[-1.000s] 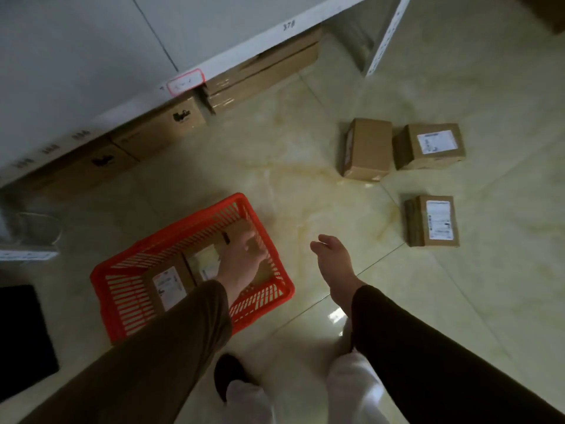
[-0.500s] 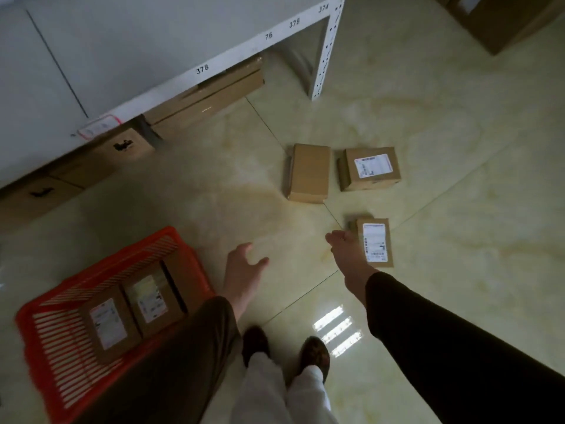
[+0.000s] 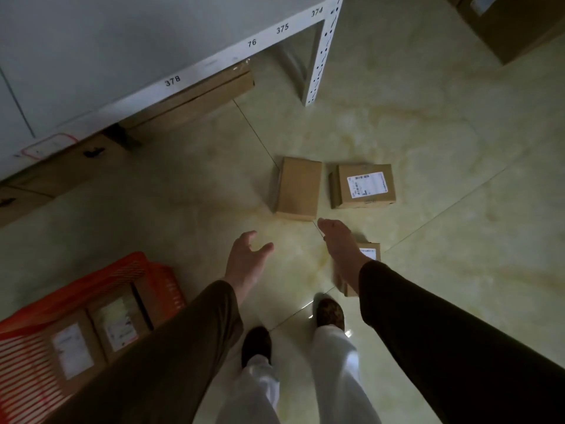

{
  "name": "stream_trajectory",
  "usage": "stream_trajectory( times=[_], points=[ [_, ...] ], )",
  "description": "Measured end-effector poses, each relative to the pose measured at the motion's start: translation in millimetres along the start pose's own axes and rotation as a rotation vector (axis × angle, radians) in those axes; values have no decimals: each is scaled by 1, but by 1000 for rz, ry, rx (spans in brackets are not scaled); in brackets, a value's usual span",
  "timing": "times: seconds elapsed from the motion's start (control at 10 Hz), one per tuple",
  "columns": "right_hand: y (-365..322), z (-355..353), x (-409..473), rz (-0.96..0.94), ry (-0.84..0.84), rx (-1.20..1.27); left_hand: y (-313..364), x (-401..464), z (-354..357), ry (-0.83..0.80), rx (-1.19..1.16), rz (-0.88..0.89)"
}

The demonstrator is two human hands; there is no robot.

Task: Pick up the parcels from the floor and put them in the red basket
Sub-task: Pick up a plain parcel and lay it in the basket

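- Left hand (image 3: 244, 261): frame centre, fingers spread, empty, above bare floor (image 3: 428, 148).
- Right hand (image 3: 341, 246): right of centre, fingers extended, empty, overlapping nearest parcel (image 3: 371, 250).
- Plain parcel (image 3: 299, 188) and labelled parcel (image 3: 363, 186): side by side, centre-right.
- Red basket (image 3: 159, 289): lower left, containing two labelled parcels (image 3: 97, 335).

A warehouse or parcel storeroom; a white metal shelving rack (image 3: 321, 53) bears bay numbers along its edge; brown cartons (image 3: 195, 102) sit beneath it; labelled cardboard parcels (image 3: 365, 186) lie on the glossy tiled floor (image 3: 443, 148); a red basket (image 3: 159, 289) holds more.
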State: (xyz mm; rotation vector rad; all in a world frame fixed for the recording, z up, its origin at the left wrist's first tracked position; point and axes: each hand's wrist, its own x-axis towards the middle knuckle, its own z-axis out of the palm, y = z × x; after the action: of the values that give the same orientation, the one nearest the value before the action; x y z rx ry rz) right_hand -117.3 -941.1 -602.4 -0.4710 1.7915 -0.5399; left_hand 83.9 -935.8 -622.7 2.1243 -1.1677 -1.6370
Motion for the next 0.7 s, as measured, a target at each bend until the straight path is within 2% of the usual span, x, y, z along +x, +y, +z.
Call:
stream_trajectory(
  times=[0.2, 0.4, 0.6, 0.7],
  points=[
    [-13, -25, 54, -21, -150, -110, 26, 40, 38, 24, -16, -53],
    [-13, -36, 118, 53, -173, -58, 36, 96, 67, 43, -36, -77],
    [6, -17, 191, 107, -175, -98, 27, 171, 91, 57, -62, -122],
    [16, -6, 222, 168, -175, -37, 22, 207, 104, 44, -77, -152]
  ],
)
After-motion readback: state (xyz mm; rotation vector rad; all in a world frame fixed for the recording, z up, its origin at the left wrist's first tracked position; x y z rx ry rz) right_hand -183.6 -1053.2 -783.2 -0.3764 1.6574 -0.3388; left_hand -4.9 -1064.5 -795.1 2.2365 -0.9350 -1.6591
